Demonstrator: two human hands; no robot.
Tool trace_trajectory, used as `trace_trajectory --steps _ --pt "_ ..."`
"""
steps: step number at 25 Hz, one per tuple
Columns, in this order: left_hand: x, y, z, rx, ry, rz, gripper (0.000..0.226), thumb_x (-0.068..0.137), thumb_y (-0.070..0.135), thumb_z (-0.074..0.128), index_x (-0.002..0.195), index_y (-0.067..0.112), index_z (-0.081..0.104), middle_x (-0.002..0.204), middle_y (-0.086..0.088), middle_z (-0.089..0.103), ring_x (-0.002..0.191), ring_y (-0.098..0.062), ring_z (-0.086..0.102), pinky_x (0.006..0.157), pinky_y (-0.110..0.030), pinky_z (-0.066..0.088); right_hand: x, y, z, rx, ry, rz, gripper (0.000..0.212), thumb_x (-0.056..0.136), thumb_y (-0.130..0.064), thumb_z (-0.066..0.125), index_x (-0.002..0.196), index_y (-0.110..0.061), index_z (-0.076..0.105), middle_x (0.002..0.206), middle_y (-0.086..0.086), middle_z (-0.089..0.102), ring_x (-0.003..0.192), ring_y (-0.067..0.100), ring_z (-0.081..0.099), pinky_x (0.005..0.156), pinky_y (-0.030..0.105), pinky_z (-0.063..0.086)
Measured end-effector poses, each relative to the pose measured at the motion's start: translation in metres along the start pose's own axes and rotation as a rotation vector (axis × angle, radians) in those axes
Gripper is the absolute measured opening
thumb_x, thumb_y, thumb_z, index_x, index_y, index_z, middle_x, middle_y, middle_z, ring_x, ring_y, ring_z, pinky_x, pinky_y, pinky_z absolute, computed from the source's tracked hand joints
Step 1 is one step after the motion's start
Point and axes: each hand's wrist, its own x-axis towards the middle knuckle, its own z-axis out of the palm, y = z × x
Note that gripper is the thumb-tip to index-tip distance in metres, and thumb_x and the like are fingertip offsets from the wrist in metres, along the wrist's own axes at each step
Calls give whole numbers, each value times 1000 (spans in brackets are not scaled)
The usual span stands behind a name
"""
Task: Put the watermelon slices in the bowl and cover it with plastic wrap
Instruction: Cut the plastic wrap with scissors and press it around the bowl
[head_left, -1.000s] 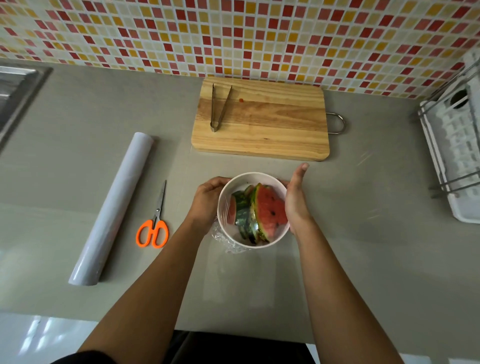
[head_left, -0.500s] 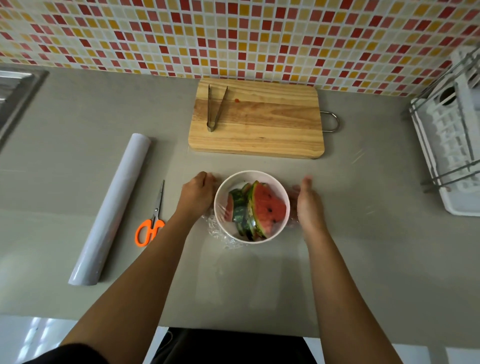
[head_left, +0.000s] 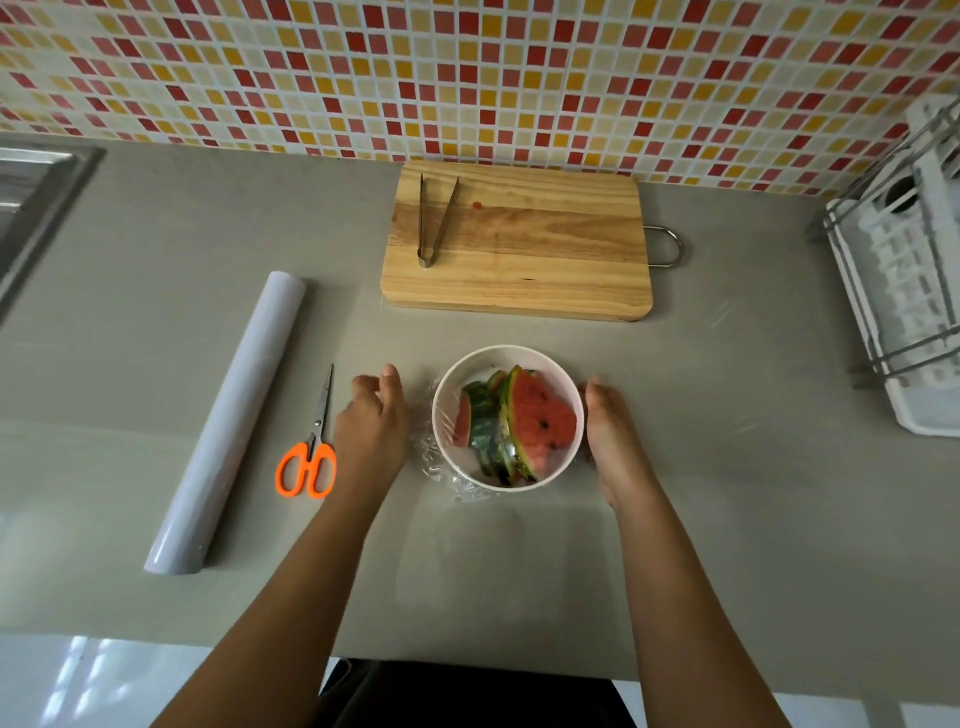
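At mid-frame the white bowl (head_left: 500, 353) of watermelon slices (head_left: 537, 422) is flanked closely: the right hand (head_left: 607, 428) is laid flat against its right wall, the left hand (head_left: 371, 422), loosely curled and empty, just beside the plastic wrap (head_left: 430, 460) bunched at its left.

One white bowl (head_left: 506, 357) stands on the tabletop (head_left: 727, 467), under one sheet of clear wrap (head_left: 435, 467). It holds at least three watermelon slices (head_left: 540, 423), packed on edge, so the exact count cannot be told. There is one roll of plastic wrap (head_left: 228, 421), one pair of scissors (head_left: 309, 457), one cutting board (head_left: 519, 249), one pair of tongs (head_left: 434, 223) and one dish rack (head_left: 904, 312). Two hands show: one left hand (head_left: 371, 426) and one right hand (head_left: 610, 431).
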Motion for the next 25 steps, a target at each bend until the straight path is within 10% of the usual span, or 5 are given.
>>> trace_trajectory --steps 8,16,20,25 --pt "-11 7 19 -117 -184 -237 69 90 54 18 104 8 67 104 -20 65 96 -35 58 90 -42 46 4 -7 4 58 31 -37 42 95 -40 33 117 -13 56 117 10 61 108 26 58 97 45 47" --pt "-16 5 28 -316 -19 -233 40 97 37 38 76 6 51 70 -4 52 72 -23 50 67 -38 42 5 -10 4 113 95 -61 22 94 -20 39 103 -25 58 112 8 65 89 22 62 63 32 49" --pt "-18 -1 33 -304 -14 -208 41 97 37 40 81 3 55 70 -2 54 71 -21 50 68 -37 43 5 -11 6 125 158 -113 23 96 -15 38 103 -23 59 117 8 63 104 29 60 89 46 50" --pt "-16 -3 37 -283 -56 -200 29 96 36 46 77 17 56 72 6 57 67 -10 52 58 -27 43 3 -9 6 144 103 -95 12 91 -18 53 100 -17 61 99 9 66 85 22 60 70 32 46"
